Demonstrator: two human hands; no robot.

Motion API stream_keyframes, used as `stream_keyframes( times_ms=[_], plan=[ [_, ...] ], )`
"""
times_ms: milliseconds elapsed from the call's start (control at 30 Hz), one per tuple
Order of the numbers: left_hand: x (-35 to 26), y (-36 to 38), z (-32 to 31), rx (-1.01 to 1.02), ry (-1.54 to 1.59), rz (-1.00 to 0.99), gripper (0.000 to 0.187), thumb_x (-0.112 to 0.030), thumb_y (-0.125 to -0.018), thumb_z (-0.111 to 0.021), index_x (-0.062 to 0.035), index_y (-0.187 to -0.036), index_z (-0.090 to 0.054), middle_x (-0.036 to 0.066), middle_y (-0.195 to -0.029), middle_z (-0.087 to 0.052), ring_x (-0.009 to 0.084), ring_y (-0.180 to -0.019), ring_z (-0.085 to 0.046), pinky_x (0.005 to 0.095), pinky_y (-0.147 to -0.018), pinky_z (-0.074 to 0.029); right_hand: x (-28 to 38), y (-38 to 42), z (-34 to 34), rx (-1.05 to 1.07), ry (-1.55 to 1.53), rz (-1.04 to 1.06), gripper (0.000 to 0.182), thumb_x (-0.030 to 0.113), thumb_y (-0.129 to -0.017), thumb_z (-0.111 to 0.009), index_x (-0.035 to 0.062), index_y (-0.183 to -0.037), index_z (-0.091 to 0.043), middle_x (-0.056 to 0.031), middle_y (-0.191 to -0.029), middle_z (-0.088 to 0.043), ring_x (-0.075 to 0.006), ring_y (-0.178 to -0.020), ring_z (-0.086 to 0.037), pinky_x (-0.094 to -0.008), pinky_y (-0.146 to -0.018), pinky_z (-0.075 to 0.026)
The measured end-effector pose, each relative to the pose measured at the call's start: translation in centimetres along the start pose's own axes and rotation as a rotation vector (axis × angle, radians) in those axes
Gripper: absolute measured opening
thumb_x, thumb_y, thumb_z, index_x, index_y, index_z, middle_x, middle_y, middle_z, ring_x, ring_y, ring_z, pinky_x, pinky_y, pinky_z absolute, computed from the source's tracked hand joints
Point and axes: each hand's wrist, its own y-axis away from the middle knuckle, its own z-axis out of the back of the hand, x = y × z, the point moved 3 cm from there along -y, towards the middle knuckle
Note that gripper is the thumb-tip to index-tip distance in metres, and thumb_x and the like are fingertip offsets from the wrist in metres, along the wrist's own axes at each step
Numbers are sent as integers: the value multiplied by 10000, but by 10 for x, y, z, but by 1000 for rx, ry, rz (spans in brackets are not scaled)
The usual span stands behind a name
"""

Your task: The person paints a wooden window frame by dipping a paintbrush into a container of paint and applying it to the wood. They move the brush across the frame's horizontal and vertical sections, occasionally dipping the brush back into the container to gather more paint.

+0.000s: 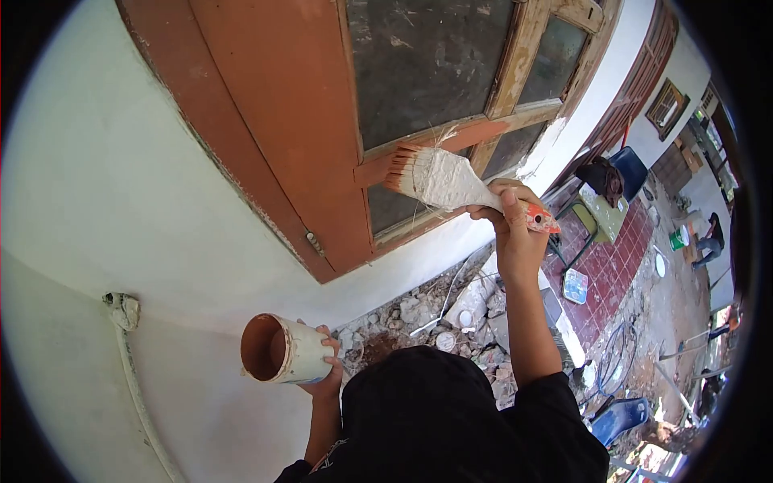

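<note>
My right hand [517, 225] is closed around the handle of a wide paintbrush [451, 179] crusted with white paint. Its bristles, tipped in brown-orange, overlap the painted crossbar [374, 171] of a wooden window frame [270, 97]. Part of this frame is coated brown-orange, while the rails farther right show bare, worn wood. Dark glass panes [427, 68] fill the openings. Lower down, my left hand [328, 366] grips a cylindrical paint can [304, 352] from its right side. The can is tilted with its mouth toward the left, and brown-orange paint coats its inside.
White wall [201, 266] surrounds the frame, with a pipe [133, 386] running down at left. Broken rubble [475, 314] covers the ground below. To the right are red tiles [604, 274], a chair [592, 217], a blue container [620, 419] and a person [710, 241] farther off.
</note>
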Motion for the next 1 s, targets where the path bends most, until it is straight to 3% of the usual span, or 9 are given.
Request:
stream_keyframes(
  times_ms=[133,200,300,633,700,933,1000],
  plan=[
    [0,2,-3,15,1,-3,692,-474,-892,-680,-341,-1521,-426,99,-1443,-360,285,-1282,-383,476,-1025,-452,-7,-5,-7,69,33,3,256,168,-1014,-610,-88,-1027,-628,-193,-1063,-635,-304,-821,-720,-362,-714,-616],
    [-1,3,-5,2,-81,9,701,-439,-876,-693,-326,-1518,-433,49,-1423,-379,222,-1268,-396,426,-1012,-463,-8,-9,-11,113,59,-13,274,175,-1016,-612,-98,-1022,-630,-194,-1054,-640,-297,-811,-720,-361,-707,-616],
    [-1,4,-8,2,-72,8,698,-437,-880,-688,-328,-1519,-430,50,-1423,-379,223,-1269,-396,429,-1015,-461,-15,-13,-13,114,58,-90,316,207,-1011,-634,-105,-1059,-634,-195,-1007,-682,-281,-833,-737,-358,-768,-628],
    [-2,3,-4,-14,-47,5,711,-441,-870,-698,-333,-1520,-430,34,-1421,-382,220,-1267,-398,422,-1013,-454,-23,-16,-21,89,37,-129,267,187,-1019,-616,-80,-1013,-626,-183,-1013,-683,-270,-816,-738,-341,-743,-628],
    [-1,1,-5,-17,-68,5,717,-448,-865,-701,-334,-1519,-430,36,-1421,-381,218,-1268,-399,417,-1008,-453,-19,-17,-27,107,30,-7,233,149,-1018,-610,-80,-972,-622,-163,-1057,-664,-254,-803,-735,-322,-719,-631],
    [4,-3,-3,-26,-63,6,732,-455,-859,-707,-336,-1522,-423,39,-1433,-373,213,-1268,-398,414,-1007,-450,-2,-14,-40,163,151,126,182,95,-1002,-620,-78,-945,-626,-152,-1045,-652,-217,-796,-728,-296,-686,-634],
    [8,-4,-5,-3,1,-11,674,-467,-907,-659,-339,-1525,-423,97,-1435,-360,277,-1280,-386,477,-1014,-457,4,-16,-43,179,175,124,178,88,-994,-630,-83,-944,-630,-156,-1054,-653,-206,-795,-728,-294,-689,-635]
  ],
)
